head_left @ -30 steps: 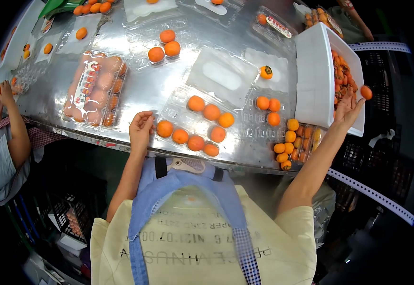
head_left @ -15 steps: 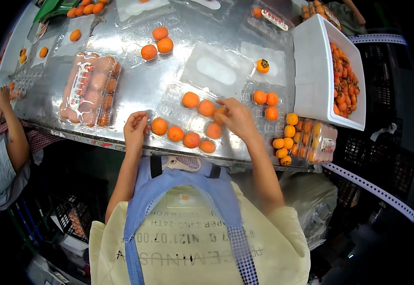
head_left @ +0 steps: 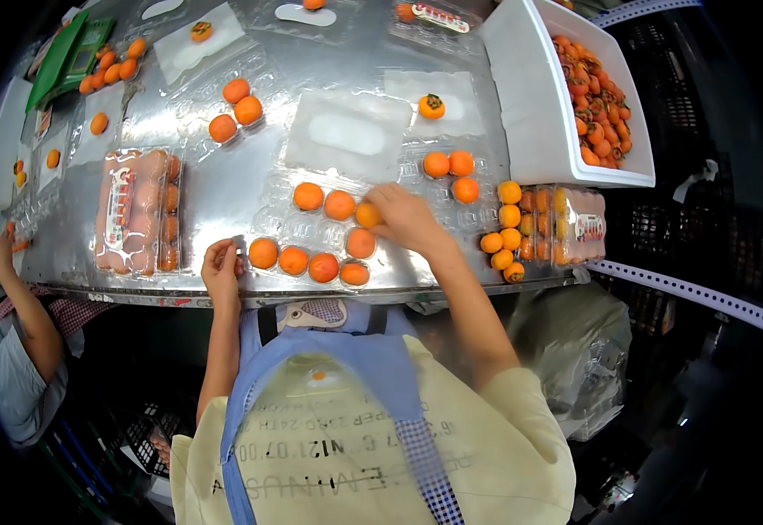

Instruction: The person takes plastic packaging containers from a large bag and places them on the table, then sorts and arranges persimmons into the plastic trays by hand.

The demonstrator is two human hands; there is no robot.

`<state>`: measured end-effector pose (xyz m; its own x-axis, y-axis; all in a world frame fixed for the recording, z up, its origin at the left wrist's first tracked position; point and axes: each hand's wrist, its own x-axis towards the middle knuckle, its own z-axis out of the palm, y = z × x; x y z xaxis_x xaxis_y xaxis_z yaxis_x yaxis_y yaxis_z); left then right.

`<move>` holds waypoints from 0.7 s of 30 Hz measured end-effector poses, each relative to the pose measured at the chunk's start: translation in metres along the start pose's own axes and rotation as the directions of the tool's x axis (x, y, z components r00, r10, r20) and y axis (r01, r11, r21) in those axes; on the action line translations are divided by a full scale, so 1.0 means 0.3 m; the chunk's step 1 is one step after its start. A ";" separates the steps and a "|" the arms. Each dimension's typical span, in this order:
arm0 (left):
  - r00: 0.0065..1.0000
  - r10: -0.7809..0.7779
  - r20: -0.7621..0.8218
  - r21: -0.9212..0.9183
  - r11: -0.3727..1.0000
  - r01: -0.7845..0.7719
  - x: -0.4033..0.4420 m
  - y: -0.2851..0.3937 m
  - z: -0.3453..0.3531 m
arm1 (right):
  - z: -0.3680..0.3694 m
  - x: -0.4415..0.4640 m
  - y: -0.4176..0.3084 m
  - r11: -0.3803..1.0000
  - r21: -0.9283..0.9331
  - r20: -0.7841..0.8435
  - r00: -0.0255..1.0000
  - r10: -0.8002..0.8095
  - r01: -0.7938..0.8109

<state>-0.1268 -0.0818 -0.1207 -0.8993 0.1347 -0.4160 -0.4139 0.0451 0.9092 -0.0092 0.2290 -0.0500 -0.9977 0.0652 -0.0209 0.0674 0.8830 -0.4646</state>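
A clear plastic tray [head_left: 316,229] lies on the metal table in front of me, with several orange persimmons [head_left: 323,268] in its cups. My right hand [head_left: 402,217] has its fingers around a yellower persimmon [head_left: 367,214] at the tray's right side. At the tray's left edge is my left hand [head_left: 222,266], fingers curled together near the leftmost fruit [head_left: 263,253]; whether anything small is in them is hidden.
At the upper right stands a white foam box [head_left: 535,114] of persimmons. Filled clear packs lie at left [head_left: 136,213] and right [head_left: 565,225]. Other trays and paper sheets [head_left: 346,136] cover parts of the table [head_left: 180,114]. A co-worker's arms [head_left: 27,306] show at far left.
My right hand has come from the white box, where a persimmon was at its fingers, to the tray's right side. My left hand stays beside the tray. The whole view has shifted.
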 end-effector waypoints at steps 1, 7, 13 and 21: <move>1.000 0.005 -0.004 0.001 1.000 -0.005 -0.005 -0.006 0.000 | 0.006 -0.010 0.018 1.000 0.028 -0.045 0.999 -0.011 0.012; 0.990 0.115 -0.079 0.014 0.993 -0.114 -0.047 -0.030 -0.010 | 0.031 -0.080 0.046 0.677 0.729 -0.140 0.947 0.290 -0.099; 0.938 0.322 -0.125 0.271 0.921 -0.280 -0.084 -0.055 0.044 | 0.028 -0.185 0.066 -0.350 0.936 0.149 0.936 0.318 -0.031; 0.821 0.544 -0.172 0.555 0.743 -0.375 -0.079 -0.087 0.057 | -0.023 -0.284 0.105 -0.463 0.886 0.236 0.889 0.393 -0.031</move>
<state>-0.0923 -0.0692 -0.1343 -0.9881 -0.0352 0.1500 0.1086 0.5318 0.8399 0.0779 0.2545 -0.0567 -0.8628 0.2953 -0.4103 -0.0112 -0.8226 -0.5685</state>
